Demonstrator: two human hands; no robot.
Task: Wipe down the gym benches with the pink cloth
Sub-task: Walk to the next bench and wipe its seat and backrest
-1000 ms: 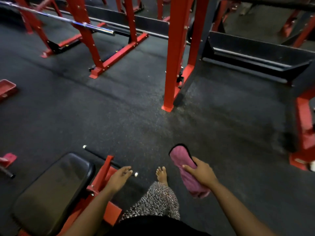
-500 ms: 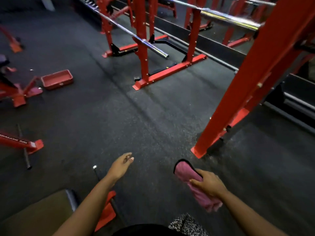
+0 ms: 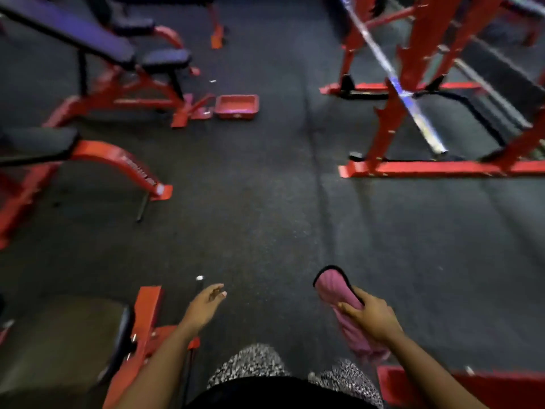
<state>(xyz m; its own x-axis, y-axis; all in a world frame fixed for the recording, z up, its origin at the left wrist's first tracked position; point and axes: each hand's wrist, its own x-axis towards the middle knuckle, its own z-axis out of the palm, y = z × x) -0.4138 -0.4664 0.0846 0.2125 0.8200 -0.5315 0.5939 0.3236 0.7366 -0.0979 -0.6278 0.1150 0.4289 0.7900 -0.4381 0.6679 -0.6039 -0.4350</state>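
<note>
My right hand point(image 3: 370, 318) grips the pink cloth point(image 3: 333, 289), which has a dark edge and hangs folded above the floor. My left hand point(image 3: 206, 304) is stretched forward with relaxed fingers and holds nothing. A black padded bench point(image 3: 65, 343) on a red frame sits at the lower left, just left of my left arm. At the left edge is another bench pad point(image 3: 38, 143) on a curved red leg. An inclined bench point(image 3: 88, 39) stands at the top left.
A red tray point(image 3: 237, 106) lies on the dark rubber floor point(image 3: 265, 202) ahead. A red rack point(image 3: 413, 84) with a steel barbell point(image 3: 413, 107) fills the upper right. A red frame part point(image 3: 501, 388) sits at the lower right. My patterned trousers point(image 3: 250, 367) show below.
The view has swung left: the benches and the tray have come into view and the rack has shifted right. Both hands keep their pose, the right one still holding the cloth.
</note>
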